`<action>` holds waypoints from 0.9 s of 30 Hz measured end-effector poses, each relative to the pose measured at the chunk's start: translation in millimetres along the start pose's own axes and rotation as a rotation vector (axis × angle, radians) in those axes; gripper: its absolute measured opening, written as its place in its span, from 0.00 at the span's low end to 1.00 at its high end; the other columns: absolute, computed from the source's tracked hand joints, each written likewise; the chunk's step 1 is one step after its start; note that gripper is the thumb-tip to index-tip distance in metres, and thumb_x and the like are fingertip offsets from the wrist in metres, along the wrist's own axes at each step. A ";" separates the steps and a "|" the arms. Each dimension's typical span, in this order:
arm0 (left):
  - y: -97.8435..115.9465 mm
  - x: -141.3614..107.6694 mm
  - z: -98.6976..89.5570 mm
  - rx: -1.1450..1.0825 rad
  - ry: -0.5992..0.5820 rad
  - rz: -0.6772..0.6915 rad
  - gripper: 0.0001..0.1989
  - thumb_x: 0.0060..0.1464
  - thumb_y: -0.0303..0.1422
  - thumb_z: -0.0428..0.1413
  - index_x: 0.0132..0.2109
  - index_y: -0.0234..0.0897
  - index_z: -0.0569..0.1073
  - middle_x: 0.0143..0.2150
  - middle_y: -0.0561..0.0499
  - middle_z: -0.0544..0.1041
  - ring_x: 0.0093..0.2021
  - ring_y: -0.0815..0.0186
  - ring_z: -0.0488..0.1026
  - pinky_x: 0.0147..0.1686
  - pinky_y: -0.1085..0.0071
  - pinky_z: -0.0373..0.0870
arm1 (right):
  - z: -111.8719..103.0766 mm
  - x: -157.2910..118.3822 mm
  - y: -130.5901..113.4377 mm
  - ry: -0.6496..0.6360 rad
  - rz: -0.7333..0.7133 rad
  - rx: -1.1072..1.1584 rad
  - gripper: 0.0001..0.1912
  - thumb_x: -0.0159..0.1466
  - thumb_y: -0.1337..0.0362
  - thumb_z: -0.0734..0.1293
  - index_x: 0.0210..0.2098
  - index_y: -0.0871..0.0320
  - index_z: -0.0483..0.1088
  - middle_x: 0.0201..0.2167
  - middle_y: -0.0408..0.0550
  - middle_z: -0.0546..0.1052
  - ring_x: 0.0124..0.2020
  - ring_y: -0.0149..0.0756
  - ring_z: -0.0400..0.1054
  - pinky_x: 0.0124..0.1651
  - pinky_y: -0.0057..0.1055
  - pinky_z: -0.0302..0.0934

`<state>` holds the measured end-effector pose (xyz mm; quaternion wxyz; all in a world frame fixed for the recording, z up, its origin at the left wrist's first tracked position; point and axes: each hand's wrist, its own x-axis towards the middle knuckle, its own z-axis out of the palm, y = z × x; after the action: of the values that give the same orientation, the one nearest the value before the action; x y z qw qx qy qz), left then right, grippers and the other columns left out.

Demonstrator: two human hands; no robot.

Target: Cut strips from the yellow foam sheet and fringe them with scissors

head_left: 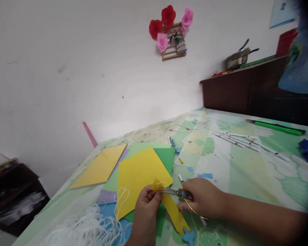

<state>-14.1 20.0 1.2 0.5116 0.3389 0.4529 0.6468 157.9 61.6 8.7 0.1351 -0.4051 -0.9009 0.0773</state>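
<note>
The left hand (146,205) pinches a fringed yellow paper strip (172,212) close beside the blades, probably to steady it. The right hand (204,196) grips metal-bladed scissors (172,192) by the handles, blades reaching the strip from the side, likely for control near the fringe. Left of the left hand lies tangled white string (86,227); beyond it, flat yellow paper sheets (140,181). Past the right hand, slim white sticks (237,140) lie loosely grouped, seemingly set aside.
</note>
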 end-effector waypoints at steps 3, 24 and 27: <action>-1.4 0.8 -1.4 0.003 0.004 -0.012 0.12 0.35 0.29 0.58 0.32 0.34 0.68 0.26 0.49 0.75 0.29 0.63 0.71 0.32 0.68 0.64 | 0.2 0.1 0.6 0.000 -0.009 0.000 0.26 0.49 0.40 0.53 0.25 0.57 0.65 0.23 0.45 0.70 0.24 0.35 0.63 0.21 0.26 0.42; 3.9 -4.6 1.4 -0.008 0.009 -0.084 0.05 0.38 0.31 0.57 0.25 0.33 0.71 0.22 0.53 0.72 0.25 0.69 0.68 0.28 0.73 0.65 | -2.3 1.7 -1.0 -0.013 -0.011 -0.031 0.26 0.49 0.41 0.54 0.25 0.57 0.67 0.23 0.47 0.71 0.25 0.37 0.64 0.22 0.27 0.45; 5.4 -5.4 2.8 -0.020 0.012 -0.086 0.05 0.38 0.31 0.57 0.25 0.32 0.71 0.22 0.53 0.72 0.25 0.69 0.68 0.27 0.74 0.65 | -2.3 2.9 -0.6 -0.016 -0.005 -0.038 0.26 0.48 0.41 0.55 0.25 0.58 0.67 0.23 0.48 0.71 0.25 0.37 0.64 0.21 0.27 0.45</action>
<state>-12.1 15.1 7.4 0.5393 0.3101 0.4636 0.6309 156.3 63.5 11.6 0.1204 -0.4049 -0.9042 0.0630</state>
